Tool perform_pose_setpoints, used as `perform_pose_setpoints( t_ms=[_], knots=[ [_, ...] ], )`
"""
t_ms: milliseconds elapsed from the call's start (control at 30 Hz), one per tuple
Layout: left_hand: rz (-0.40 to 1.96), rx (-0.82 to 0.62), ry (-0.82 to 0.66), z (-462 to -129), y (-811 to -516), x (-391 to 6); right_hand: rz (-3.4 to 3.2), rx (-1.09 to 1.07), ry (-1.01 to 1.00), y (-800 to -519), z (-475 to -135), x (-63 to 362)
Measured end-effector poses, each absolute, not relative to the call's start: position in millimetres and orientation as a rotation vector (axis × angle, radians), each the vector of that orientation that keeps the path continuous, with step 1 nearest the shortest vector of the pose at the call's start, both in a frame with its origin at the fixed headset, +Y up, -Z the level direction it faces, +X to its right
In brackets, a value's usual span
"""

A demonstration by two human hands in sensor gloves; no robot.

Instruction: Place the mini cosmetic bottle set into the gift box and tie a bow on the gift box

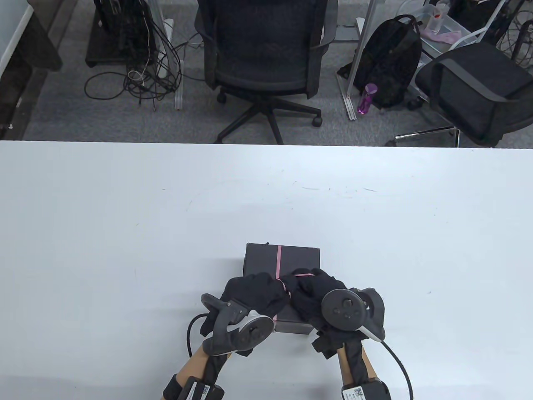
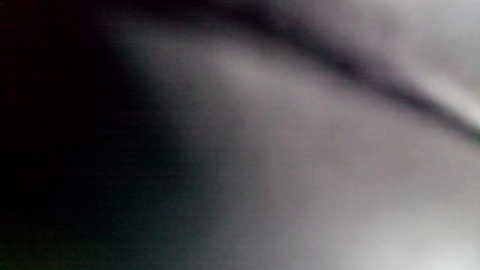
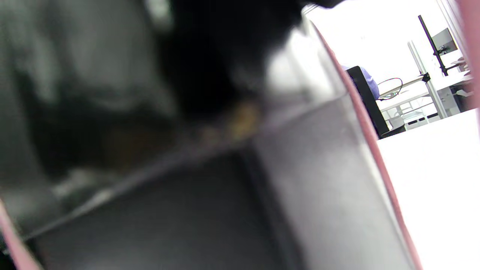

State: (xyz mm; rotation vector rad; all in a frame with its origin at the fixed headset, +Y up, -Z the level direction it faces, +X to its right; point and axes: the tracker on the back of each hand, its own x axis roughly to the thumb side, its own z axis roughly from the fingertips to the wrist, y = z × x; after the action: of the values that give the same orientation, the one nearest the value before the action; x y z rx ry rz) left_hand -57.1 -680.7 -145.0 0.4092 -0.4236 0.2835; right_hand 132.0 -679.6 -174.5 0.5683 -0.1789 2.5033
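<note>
Two gloved hands meet over a closed black gift box that sits on the white surface, near its front edge and a little right of centre. A thin pink ribbon runs over the lid from the far edge toward the person and disappears between the hands at the middle of the lid.

The left hand lies over the near left part of the lid, its fingers curled inward where the ribbon comes to them; a short pink piece shows at its fingertips, so it appears to pinch the ribbon. The right hand covers the near right part of the lid, fingers bent, and a pink strand crosses the top of its fingers; it too seems to have the ribbon in its grip. The two hands touch, or nearly touch, above the ribbon line. The bottle set cannot be seen.

The right wrist view, tilted, shows the box's dark side close up, with the ribbon as a pink line along its edge and the surface beyond. The left wrist view is only a grey blur.
</note>
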Motion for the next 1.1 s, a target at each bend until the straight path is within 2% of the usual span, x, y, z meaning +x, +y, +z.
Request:
perform_pose_setpoints(
  t_ms=[233, 333, 500, 667, 833, 1100],
  knots=[
    [0.307, 0.376, -0.424, -144.4, -682.7, -59.7, 2.487, 0.574, -0.102, -673.9, -171.6, 133.5],
    [0.329, 0.310, -0.427, -146.1, -680.6, -64.2, 2.514, 0.560, -0.101, -665.5, -167.1, 132.5],
    [0.496, 0.202, -0.445, -150.6, -676.9, -80.2, 2.518, 0.538, -0.182, -654.7, -161.0, 138.8],
    [0.686, 0.068, -0.441, -153.1, -671.8, -101.3, 2.529, 0.518, -0.155, -655.4, -162.7, 142.3],
    [0.669, 0.079, -0.379, -152.0, -669.0, -113.2, 2.503, 0.505, -0.125, -655.1, -164.1, 147.1],
    [0.510, 0.117, -0.251, -154.4, -674.7, -120.9, 2.514, 0.471, -0.079, -655.7, -166.4, 154.9]
  ],
)
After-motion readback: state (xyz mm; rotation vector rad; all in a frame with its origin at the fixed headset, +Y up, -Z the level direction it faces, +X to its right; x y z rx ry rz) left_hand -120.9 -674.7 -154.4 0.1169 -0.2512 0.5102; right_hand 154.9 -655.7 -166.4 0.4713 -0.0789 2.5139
